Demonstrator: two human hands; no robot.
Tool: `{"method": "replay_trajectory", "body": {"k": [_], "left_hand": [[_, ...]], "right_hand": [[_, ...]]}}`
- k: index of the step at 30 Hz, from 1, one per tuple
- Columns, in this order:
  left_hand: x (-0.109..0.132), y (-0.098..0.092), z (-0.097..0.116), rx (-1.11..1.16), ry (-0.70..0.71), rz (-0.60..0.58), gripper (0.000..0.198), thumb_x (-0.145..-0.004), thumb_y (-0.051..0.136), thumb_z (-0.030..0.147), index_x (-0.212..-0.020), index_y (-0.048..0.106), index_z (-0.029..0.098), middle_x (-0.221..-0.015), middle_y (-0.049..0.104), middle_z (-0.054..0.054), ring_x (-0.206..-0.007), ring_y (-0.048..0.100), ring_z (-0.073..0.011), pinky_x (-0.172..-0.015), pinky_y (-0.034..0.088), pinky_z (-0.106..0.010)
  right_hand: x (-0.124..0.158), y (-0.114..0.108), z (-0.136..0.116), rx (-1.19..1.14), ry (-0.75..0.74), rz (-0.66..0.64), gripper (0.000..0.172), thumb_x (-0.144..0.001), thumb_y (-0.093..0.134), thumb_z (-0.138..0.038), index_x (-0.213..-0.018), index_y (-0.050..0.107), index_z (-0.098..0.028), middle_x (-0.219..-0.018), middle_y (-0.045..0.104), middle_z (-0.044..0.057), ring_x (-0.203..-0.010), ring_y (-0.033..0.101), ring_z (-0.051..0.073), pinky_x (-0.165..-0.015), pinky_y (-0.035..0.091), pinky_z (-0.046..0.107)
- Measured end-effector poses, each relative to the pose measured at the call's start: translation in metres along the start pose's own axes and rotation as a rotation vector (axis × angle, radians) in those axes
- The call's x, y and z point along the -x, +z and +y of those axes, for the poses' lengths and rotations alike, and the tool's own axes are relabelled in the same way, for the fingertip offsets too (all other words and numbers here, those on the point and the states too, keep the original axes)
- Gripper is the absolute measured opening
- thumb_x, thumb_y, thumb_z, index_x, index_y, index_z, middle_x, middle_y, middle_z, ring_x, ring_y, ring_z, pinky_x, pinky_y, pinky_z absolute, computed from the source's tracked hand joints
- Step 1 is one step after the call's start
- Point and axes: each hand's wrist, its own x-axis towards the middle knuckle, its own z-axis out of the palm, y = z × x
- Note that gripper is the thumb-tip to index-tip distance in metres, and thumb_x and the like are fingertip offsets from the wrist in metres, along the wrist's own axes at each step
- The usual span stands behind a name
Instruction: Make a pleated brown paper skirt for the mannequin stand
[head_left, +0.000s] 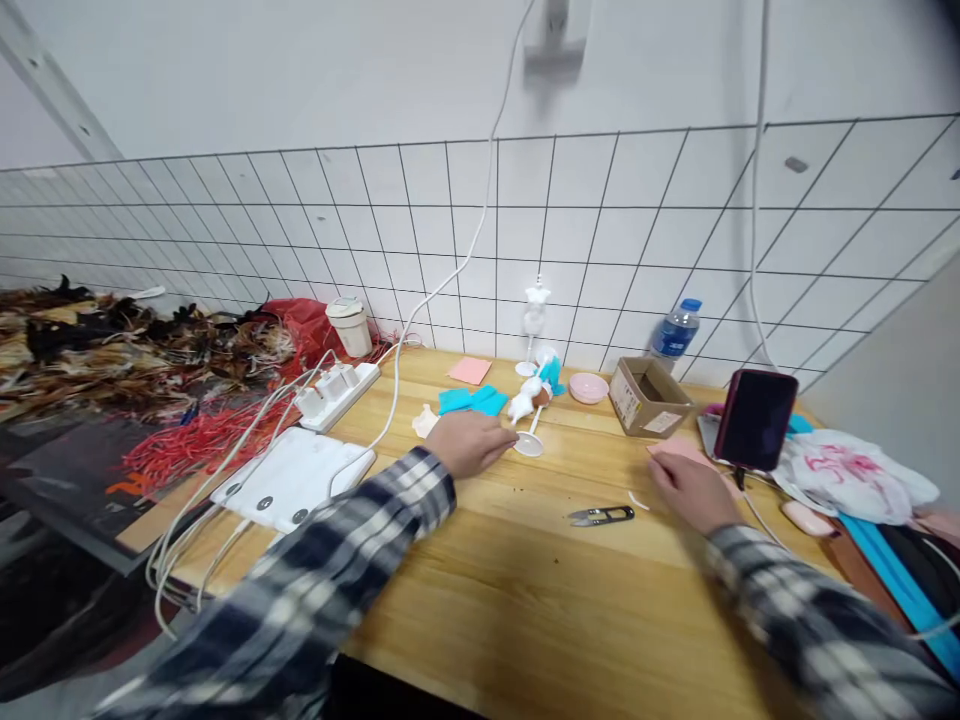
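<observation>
While both plaid-sleeved forearms reach forward over the wooden table (525,590), the thread snips (601,516) lie nearest the viewer, flat on the bare wood between the two hands and just short of the right one. Right hand (694,490): palm down, its fingers laid on a pink felt sheet (679,450); whether they pinch the sheet or only press it cannot be told. Felt of this kind is judged light, limp and easily creased, best lifted by an edge or corner. Left hand (469,442): loosely curled, knuckles up, its fingertips at the round base of a small doll on a stand (531,405) lying tipped over just beyond them; closure of this grip on the stand cannot be told either. Doll and stand appear light, rigid plastic, the thin post likely fragile, so the base or the body is the safer hold. Turquoise felt pieces (472,401) lie just beyond the left grip. Farther out, between the two grips, stand a shallow pink dish (589,387), contents not discernible, and an open cardboard box (649,397), interior dark and seemingly empty. A dark phone (754,419) stands propped just beyond the right grip. Toward the tiled wall: a white mannequin stand (535,320), a water bottle (675,332) and a lidded cup (349,325).
</observation>
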Motion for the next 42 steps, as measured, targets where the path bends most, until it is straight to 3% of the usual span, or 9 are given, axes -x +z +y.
{"method": "replay_trajectory", "body": {"k": [3,6,11,16,20,29,36,38,42], "left_hand": [[-0.013,0.023,0.023,-0.113,0.188,-0.130,0.024,-0.092,0.054,0.036,-0.104,0.063,0.018,-0.107,0.065,-0.007,-0.098,0.061,-0.0186,-0.089,0.050,-0.038],[-0.013,0.050,0.035,-0.222,0.252,-0.165,0.036,-0.090,0.048,0.048,-0.090,0.065,0.017,-0.092,0.067,-0.007,-0.092,0.062,-0.0208,-0.085,0.048,-0.036],[0.003,0.080,0.030,-0.398,0.237,-0.221,0.049,-0.082,0.051,0.059,-0.094,0.067,0.014,-0.099,0.067,-0.015,-0.103,0.060,-0.0329,-0.086,0.043,-0.044],[0.023,0.077,0.024,-0.487,0.216,-0.297,0.038,-0.078,0.056,0.051,-0.082,0.069,0.015,-0.087,0.069,-0.013,-0.094,0.062,-0.0321,-0.082,0.043,-0.043],[0.034,0.070,0.017,-0.532,0.240,-0.364,0.041,-0.079,0.054,0.056,-0.086,0.068,0.018,-0.092,0.068,-0.011,-0.096,0.061,-0.0302,-0.082,0.042,-0.041],[0.025,0.072,0.010,-0.373,0.248,-0.433,0.051,-0.096,0.029,0.047,-0.078,0.069,0.022,-0.085,0.071,-0.006,-0.088,0.060,-0.0244,-0.081,0.036,-0.040],[0.017,0.057,-0.004,-0.226,0.056,-0.654,0.031,-0.087,0.039,0.027,-0.077,0.067,0.019,-0.084,0.071,-0.005,-0.081,0.062,-0.0186,-0.069,0.040,-0.028],[0.018,0.048,-0.013,-0.176,0.017,-0.725,0.026,-0.084,0.041,0.024,-0.078,0.066,0.020,-0.085,0.070,-0.003,-0.082,0.062,-0.0174,-0.069,0.041,-0.027],[0.024,0.039,-0.020,-0.249,0.032,-0.593,0.023,-0.086,0.042,0.026,-0.078,0.063,0.020,-0.084,0.068,-0.003,-0.081,0.060,-0.0180,-0.070,0.041,-0.028]], "right_hand": [[-0.002,0.030,-0.022,-0.008,-0.066,-0.003,0.025,-0.097,0.045,-0.030,-0.090,0.063,-0.014,-0.083,0.064,0.006,-0.076,0.060,0.017,-0.072,0.050,0.031],[-0.015,0.051,-0.050,-0.042,-0.179,0.022,0.027,-0.097,0.039,-0.028,-0.105,0.062,-0.015,-0.094,0.065,0.009,-0.090,0.060,0.020,-0.081,0.047,0.032],[-0.067,0.038,-0.082,-0.012,-0.308,0.005,0.030,-0.098,0.036,-0.027,-0.106,0.063,-0.017,-0.098,0.064,0.009,-0.095,0.056,0.020,-0.087,0.041,0.030],[-0.146,0.042,-0.108,0.321,-0.399,-0.207,0.039,-0.096,0.041,-0.020,-0.134,0.051,-0.023,-0.107,0.064,0.011,-0.101,0.054,0.023,-0.084,0.038,0.034],[-0.192,0.071,-0.117,0.394,-0.405,-0.286,0.027,-0.092,0.045,-0.015,-0.107,0.068,-0.015,-0.098,0.068,0.016,-0.100,0.056,0.026,-0.084,0.035,0.038],[-0.206,0.099,-0.122,0.395,-0.531,-0.388,0.021,-0.090,0.049,-0.015,-0.086,0.070,-0.016,-0.091,0.071,0.013,-0.096,0.059,0.025,-0.088,0.031,0.039],[-0.222,0.050,-0.092,0.243,-0.283,-0.216,0.030,-0.094,0.043,-0.025,-0.089,0.071,-0.016,-0.089,0.072,0.014,-0.088,0.063,0.026,-0.080,0.035,0.038],[-0.230,0.041,-0.069,-0.028,-0.021,-0.128,0.034,-0.093,0.047,-0.036,-0.087,0.073,-0.016,-0.089,0.073,0.012,-0.087,0.064,0.024,-0.077,0.039,0.033],[-0.246,0.053,-0.035,-0.168,0.197,-0.080,0.046,-0.096,0.036,-0.041,-0.098,0.073,-0.014,-0.097,0.074,0.011,-0.087,0.066,0.020,-0.070,0.043,0.027]]}}
